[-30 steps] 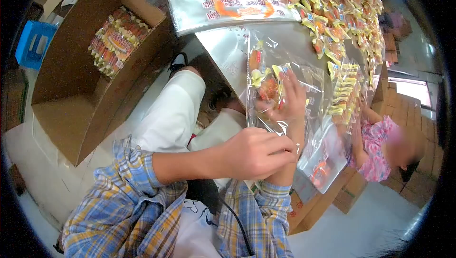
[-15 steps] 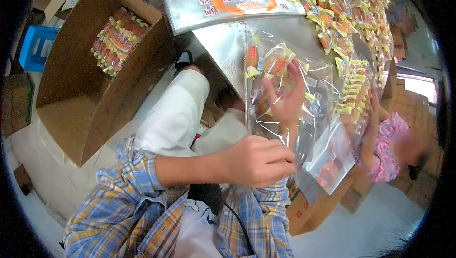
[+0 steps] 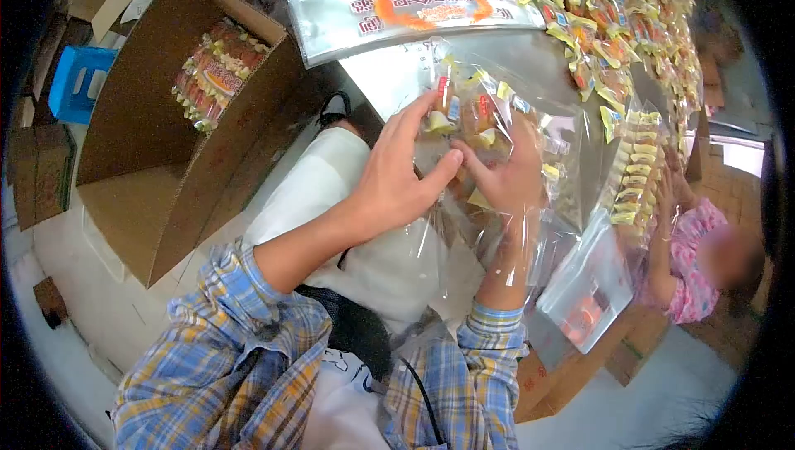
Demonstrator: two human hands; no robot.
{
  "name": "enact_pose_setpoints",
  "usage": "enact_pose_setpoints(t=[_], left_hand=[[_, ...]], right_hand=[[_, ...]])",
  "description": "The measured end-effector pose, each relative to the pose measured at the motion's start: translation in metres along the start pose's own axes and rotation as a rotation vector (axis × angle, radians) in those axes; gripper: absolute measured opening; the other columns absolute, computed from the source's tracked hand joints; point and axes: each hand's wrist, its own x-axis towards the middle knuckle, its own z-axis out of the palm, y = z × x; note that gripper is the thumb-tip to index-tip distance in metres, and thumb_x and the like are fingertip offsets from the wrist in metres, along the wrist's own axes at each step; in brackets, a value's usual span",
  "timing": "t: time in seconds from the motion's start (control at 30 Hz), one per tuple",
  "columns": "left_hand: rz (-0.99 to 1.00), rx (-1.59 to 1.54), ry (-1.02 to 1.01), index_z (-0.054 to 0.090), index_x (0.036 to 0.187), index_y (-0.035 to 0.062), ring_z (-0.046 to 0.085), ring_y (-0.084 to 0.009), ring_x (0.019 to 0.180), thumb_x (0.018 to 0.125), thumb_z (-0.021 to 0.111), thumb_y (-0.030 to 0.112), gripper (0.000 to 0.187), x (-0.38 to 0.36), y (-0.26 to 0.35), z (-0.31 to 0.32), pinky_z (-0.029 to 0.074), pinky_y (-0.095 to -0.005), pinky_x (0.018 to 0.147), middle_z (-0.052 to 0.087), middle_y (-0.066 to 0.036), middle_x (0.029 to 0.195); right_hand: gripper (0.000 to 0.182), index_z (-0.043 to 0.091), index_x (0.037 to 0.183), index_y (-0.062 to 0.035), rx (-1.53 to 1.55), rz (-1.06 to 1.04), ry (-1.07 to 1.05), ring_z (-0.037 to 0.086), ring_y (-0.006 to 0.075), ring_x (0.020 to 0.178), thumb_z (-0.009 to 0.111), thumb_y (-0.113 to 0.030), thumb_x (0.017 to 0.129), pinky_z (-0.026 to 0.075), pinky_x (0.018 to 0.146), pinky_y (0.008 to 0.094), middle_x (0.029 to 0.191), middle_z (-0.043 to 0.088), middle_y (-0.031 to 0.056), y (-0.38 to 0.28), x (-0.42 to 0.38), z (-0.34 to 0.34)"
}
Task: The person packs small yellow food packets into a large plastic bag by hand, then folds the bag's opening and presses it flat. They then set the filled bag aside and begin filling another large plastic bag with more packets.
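My left hand cups the left side of a clear plastic bag, fingers along its edge and thumb pointing at my other thumb. Film covers my right hand and wrist, which look to be inside the bag. That hand curls round the right side of small yellow-wrapped packets in the bag. Another packet stands upright by my left fingertips. Parts of both hands' fingers are hidden behind the packets and shiny film.
Printed flat bags lie on the metal table, beside a heap of wrapped packets. An open carton at left holds a filled pack. At right, a co-worker's arms reach towards a packet row.
My left hand has moved up from near my right forearm to the bag's left side, its fingers now extended. My right hand remains in the bag, closer round the packets. The view has shifted slightly.
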Motion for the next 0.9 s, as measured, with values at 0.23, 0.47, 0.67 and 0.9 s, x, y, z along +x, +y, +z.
enact_pose_setpoints(t=[0.23,0.47,0.67,0.9], left_hand=[[0.091,-0.119,0.026,0.070,0.118,0.0014,0.070,-0.0217,0.100,0.092,0.072,0.009,0.028,0.045,-0.031,-0.002,0.057,-0.0343,0.083,0.070,-0.013,0.113],[0.132,0.056,-0.142,0.053,0.137,0.0000,0.069,-0.0179,0.093,0.088,0.081,0.018,0.060,0.094,-0.041,-0.024,0.060,-0.0318,0.079,0.059,-0.014,0.133],[-0.101,-0.159,-0.083,0.050,0.139,0.0006,0.067,-0.0132,0.090,0.095,0.073,0.014,0.052,0.104,-0.050,-0.015,0.058,-0.0282,0.073,0.058,-0.013,0.134],[0.172,0.030,0.105,0.056,0.132,0.0014,0.066,-0.0115,0.079,0.095,0.073,0.013,0.042,0.094,-0.052,0.000,0.055,-0.0262,0.067,0.057,-0.012,0.121]], right_hand=[[0.065,0.063,0.132,-0.0046,0.032,-0.026,0.014,0.063,0.0389,0.114,0.089,-0.022,0.075,0.053,0.095,0.0461,0.126,0.063,0.0188,-0.003,0.031,0.006],[0.080,0.052,0.146,-0.0093,0.165,-0.073,0.035,0.063,0.0407,0.118,0.088,-0.023,0.076,0.054,0.098,0.0448,0.136,0.060,0.0226,0.007,0.039,0.017],[0.065,0.066,0.139,-0.0163,-0.029,-0.036,0.009,0.071,0.0351,0.099,0.086,-0.030,0.078,0.059,0.086,0.0418,0.144,0.056,0.0230,-0.001,0.041,0.023],[0.066,0.062,0.141,-0.0047,-0.088,-0.089,0.099,0.063,0.0406,0.116,0.080,-0.024,0.080,0.051,0.099,0.0464,0.144,0.057,0.0279,-0.009,0.040,0.026]])
